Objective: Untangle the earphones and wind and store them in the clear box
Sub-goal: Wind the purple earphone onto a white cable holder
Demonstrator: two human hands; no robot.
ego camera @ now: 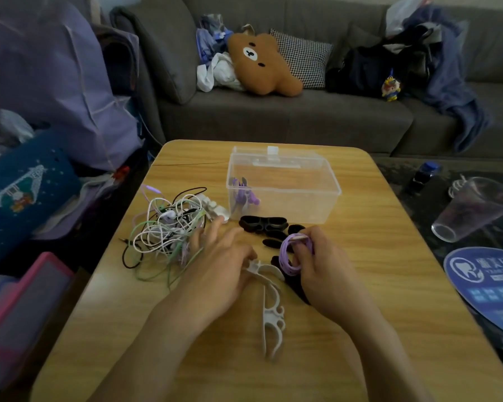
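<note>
**Inspector A:** Head view, wooden table (375,300). The right hand (325,268) has its fingers curled round a small coil of lilac earphone cable (295,255), pinching it just above the tabletop. The left hand (221,256) lies with fingers fairly straight, its thumb side on the head of a white plastic fishbone-shaped cable winder (269,311). Whether it actually grips the winder I cannot tell.

**Inspector B:** Step in hand?

**Inspector A:** By my judgement, winding: one cable is coiled and wants fixing on a winder, then placing in the clear plastic box with hinged lid (325,195), which stands open behind the hands. One purple wound set (244,195) already sits in its left corner.

**Inspector B:** Remaining work?

**Inspector A:** Considerable. A tangled heap of white, green, black and lilac cables (163,227) lies left of the hands, touching the left fingertips.

**Inspector B:** Obstructions?

**Inspector A:** Black winders (263,223) lie between the hands and the box, and further white winders (214,208) sit beside the heap. The coil must be lifted over them. A clear plastic cup (471,210) lies tipped on the dark side table, well apart.
</note>
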